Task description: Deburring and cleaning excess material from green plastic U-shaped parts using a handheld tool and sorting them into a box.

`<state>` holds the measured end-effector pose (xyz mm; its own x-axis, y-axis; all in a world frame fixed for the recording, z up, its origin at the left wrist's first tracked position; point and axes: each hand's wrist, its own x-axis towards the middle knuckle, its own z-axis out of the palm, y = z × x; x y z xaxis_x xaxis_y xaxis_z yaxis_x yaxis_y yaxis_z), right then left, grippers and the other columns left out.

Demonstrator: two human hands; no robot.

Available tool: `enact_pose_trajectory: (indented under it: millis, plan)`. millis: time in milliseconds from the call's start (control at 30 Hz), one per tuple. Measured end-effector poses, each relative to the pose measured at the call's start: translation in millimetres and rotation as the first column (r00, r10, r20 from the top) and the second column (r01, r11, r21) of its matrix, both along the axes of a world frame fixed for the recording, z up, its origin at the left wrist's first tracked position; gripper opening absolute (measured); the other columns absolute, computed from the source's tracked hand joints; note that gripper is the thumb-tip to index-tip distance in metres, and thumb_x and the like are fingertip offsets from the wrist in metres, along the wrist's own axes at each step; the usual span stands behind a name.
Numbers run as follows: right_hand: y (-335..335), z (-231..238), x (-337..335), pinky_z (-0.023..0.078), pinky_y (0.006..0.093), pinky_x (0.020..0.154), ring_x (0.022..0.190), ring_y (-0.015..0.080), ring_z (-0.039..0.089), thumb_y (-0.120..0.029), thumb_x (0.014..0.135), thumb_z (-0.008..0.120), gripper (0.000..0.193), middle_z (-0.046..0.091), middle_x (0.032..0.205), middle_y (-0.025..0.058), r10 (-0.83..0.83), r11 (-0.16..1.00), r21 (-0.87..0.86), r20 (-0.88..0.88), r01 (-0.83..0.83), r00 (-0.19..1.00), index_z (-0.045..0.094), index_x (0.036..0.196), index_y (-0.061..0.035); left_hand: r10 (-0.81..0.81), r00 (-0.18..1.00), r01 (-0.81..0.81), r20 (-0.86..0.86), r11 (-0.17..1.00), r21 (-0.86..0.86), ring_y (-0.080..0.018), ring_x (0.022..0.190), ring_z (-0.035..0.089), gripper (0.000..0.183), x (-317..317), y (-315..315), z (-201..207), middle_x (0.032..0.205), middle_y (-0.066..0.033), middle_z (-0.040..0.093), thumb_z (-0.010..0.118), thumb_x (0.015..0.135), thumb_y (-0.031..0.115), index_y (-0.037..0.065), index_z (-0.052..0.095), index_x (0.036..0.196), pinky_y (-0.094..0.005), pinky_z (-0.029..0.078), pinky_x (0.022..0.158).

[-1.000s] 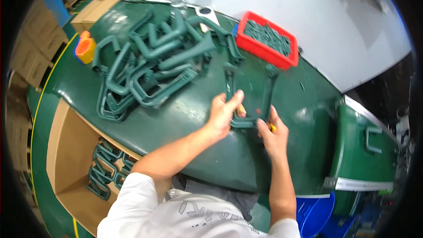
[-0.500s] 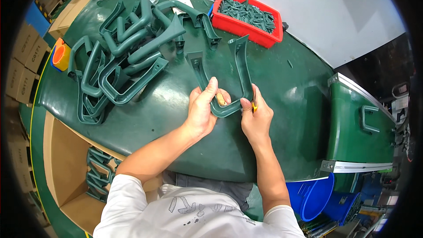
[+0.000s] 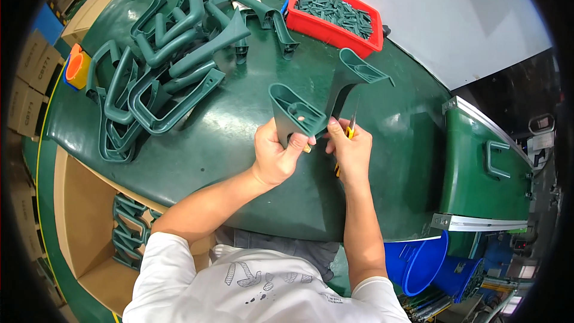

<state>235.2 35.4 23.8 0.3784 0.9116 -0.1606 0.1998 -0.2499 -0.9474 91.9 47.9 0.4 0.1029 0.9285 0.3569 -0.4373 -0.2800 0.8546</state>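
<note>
Where left fingers (image 3: 293,144) grip, the handle (image 3: 342,84) projects beyond.

The green handle (image 3: 339,91) has been tipped up in the person's hands.
Its two ends (image 3: 297,112), which pointed away a moment ago, now face upward; the left hand (image 3: 276,154) has gone from near the bend to one end, and the yellow-handled tool (image 3: 350,132) in the right hand (image 3: 354,155) now shows its metal tip.

Dark code of letters and numerals (image 3: 47,67) on the brown cartons (image 3: 27,87) stacked at your far left, repeated on more than one carton, small dark lettering (image 3: 332,299) on your white shirt (image 3: 197,290), right of its printed line drawings (image 3: 244,276), too small to read in full.
</note>
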Motion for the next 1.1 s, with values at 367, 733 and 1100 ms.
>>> enact_pose_trajectory:
  millis: [367, 733, 1100]
  plan:
    - [-31, -10, -32, 0.028, 0.0222, 0.038, 0.042, 0.0088, 0.043, -0.017, 0.092, 0.054, 0.022, 0.053, 0.058, 0.0026, 0.026, 0.994, -0.073, -0.564, -0.081, 0.825, 0.061, 0.084, 0.0016, 0.1, 0.994, -0.101, 0.037, 0.995, 0.024, -0.0126, 0.062, 0.052, 0.027, 0, 1, -5, 0.073, -0.0109, 0.059, 0.053, 0.093, 0.02, 0.002, 0.049, 0.074, -0.0255, 0.041, 0.056]
    - [-3, 88, 12, 0.045, 0.0268, 0.057, 0.058, 0.0176, 0.053, -0.019, 0.094, 0.052, 0.024, 0.062, 0.074, 0.0079, -0.304, 0.68, 0.724, 0.427, -0.12, 0.852, 0.054, 0.104, 0.0021, -0.08, 0.967, 0.163, 0.241, 0.924, -0.347, -0.0141, 0.061, 0.049, 0.033, -7, 32, 0, 0.065, -0.0106, 0.056, 0.052, 0.093, 0.034, 0.008, 0.049, 0.073, -0.0265, 0.039, 0.058]
    - [7, -15, 19, 0.04, 0.0274, 0.045, 0.047, 0.0086, 0.046, -0.015, 0.09, 0.057, 0.02, 0.057, 0.057, 0.0057, 0.122, 0.962, 0.204, 0.276, -0.182, 0.953, 0.061, 0.082, 0.0031, -0.381, 0.875, 0.416, 0.299, 0.907, -0.063, -0.0194, 0.085, 0.055, 0.042, -6, 29, 3, 0.091, -0.0155, 0.06, 0.051, 0.092, 0.043, 0.003, 0.055, 0.102, -0.0311, 0.043, 0.074]
